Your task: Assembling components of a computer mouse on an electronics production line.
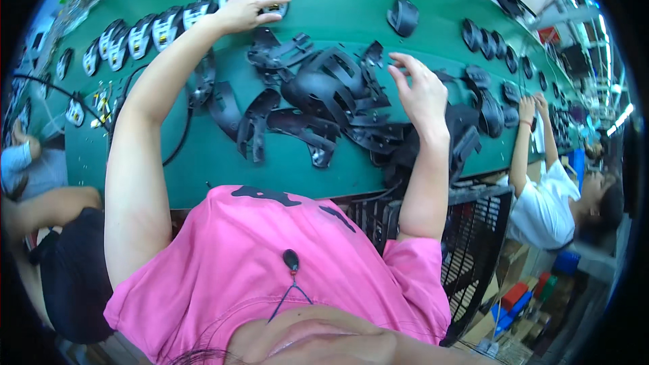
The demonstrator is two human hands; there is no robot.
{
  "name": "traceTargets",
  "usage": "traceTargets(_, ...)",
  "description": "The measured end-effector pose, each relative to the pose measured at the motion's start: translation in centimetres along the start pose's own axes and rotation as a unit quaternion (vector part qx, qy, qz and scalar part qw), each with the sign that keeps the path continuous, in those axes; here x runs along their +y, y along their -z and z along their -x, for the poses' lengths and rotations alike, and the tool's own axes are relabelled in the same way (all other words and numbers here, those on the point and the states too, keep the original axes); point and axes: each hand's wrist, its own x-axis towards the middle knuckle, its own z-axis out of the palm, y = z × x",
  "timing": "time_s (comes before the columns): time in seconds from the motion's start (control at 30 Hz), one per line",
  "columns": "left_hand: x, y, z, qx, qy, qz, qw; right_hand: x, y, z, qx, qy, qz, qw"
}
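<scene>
My left hand (251, 8) reaches to the far side of the green bench, its fingers spread over a black-and-white moulded part (276, 4) at the right end of a row of like parts. Whether the fingertips press on that part cannot be seen. Nearer to me lies a loose heap of curved black plastic shells (324, 84), some with slots cut through them. My right hand (420, 91) hovers at the heap's right side, thumb and forefinger apart, with nothing visible between them. Below its wrist sits a dark pile of black pieces (405, 155).
More black-and-white parts (140, 37) line the bench's far left. A single black shell (403, 17) stands beyond the heap, and others (497, 44) form a row at right. A black cable (184, 138) curves over the bench. A black crate (473, 250) and a co-worker (544, 209) are at my right.
</scene>
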Motion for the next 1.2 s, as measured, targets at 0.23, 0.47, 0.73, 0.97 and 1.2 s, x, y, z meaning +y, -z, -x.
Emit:
traceTargets(0.23,7.4,3.4,6.9,-0.084,-0.019,0.222,0.971,-0.4,-0.8,0.1,-0.001,-0.002,-0.022,1.000)
traceTargets(0.47,10.3,5.4,13.8,-0.081,0.022,0.289,0.954,-5.6,-2.9,-0.7,-0.103,-0.013,-0.180,0.978)
traceTargets(0.73,8.8,6.4,18.4,0.112,0.097,0.299,0.943,-14.9,-5.1,-5.3,-0.137,0.105,-0.149,0.974)
traceTargets(0.97,7.3,5.0,20.4,0.063,0.249,0.103,0.961,-21.1,-10.3,-8.6,-0.226,0.076,-0.057,0.969)
traceTargets(1.2,7.1,2.3,20.8,0.192,0.252,0.107,0.942,-23.0,-10.0,-7.4,-0.254,0.046,-0.065,0.964)
